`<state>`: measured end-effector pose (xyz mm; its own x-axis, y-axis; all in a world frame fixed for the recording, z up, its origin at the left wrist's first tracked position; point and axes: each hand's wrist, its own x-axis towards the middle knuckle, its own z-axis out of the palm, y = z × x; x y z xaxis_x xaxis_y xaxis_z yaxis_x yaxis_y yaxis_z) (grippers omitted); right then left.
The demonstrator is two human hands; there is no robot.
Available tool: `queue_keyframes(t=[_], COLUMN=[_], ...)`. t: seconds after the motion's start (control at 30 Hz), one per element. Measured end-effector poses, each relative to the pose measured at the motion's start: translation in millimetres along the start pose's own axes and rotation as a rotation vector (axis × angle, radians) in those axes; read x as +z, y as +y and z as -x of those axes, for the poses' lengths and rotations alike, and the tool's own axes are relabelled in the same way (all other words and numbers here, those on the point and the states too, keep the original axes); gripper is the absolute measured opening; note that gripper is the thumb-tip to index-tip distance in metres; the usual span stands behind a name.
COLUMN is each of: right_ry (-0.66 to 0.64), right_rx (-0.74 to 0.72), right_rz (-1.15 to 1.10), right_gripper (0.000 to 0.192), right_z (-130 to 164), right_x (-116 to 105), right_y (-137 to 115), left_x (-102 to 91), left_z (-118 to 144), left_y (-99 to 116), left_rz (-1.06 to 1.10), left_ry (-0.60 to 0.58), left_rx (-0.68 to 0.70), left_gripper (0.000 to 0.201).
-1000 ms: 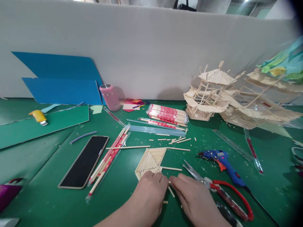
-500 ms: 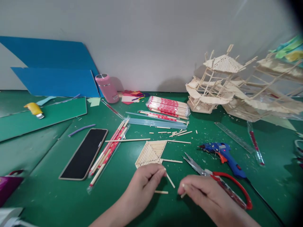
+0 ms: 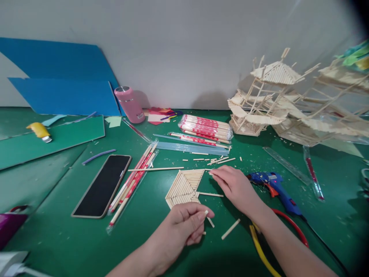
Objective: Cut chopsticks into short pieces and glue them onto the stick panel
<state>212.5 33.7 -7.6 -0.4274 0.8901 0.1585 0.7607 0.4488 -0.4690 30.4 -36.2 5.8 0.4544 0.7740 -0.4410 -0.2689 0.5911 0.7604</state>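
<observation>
My left hand is closed, pinching a short wooden stick whose pale end shows above the thumb. It is just in front of a panel of glued wooden sticks, laid in slanting rows, and hides its near edge. My right hand reaches over to the panel's upper right corner, fingers pinched on a thin wooden stick there; the palm covers most of that stick. Another stick points right from the panel's middle. A loose cut stick lies between my forearms.
A blue hot glue gun and red-handled scissors, partly under my right forearm, lie at right. Stick-built pavilion models stand behind. Packed chopsticks, a phone, a pink bottle and cut sticks are around.
My right hand has moved up and left to the panel's corner. The short stick it held now lies on the table. My left hand has shifted slightly right and down, still pinching its piece.
</observation>
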Motion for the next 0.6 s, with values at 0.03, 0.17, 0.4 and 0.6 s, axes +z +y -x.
queue_keyframes(t=[0.03, 0.17, 0.4, 0.6], right_ry=[-0.014, -0.03, 0.159, 0.234], right_rx=[-0.012, -0.034, 0.143, 0.699], right_rz=[0.03, 0.112, 0.167, 0.355], right_gripper=[0.022, 0.019, 0.028, 0.041], right_z=[-5, -14, 28, 101], right_x=[3, 8, -36, -58], right_y=[2, 6, 30, 78], left_x=[-0.5, -2.9, -22.4, -51.2], left_z=[0, 0, 2, 7], left_y=[0, -1, 15, 29], left_rz=[0.0, 0.005, 0.038, -0.066], left_ry=[0.005, 0.019, 0.139, 0.347], left_rx=[-0.005, -0.035, 0.092, 0.244], left_gripper=[0.024, 0.022, 0.023, 0.023])
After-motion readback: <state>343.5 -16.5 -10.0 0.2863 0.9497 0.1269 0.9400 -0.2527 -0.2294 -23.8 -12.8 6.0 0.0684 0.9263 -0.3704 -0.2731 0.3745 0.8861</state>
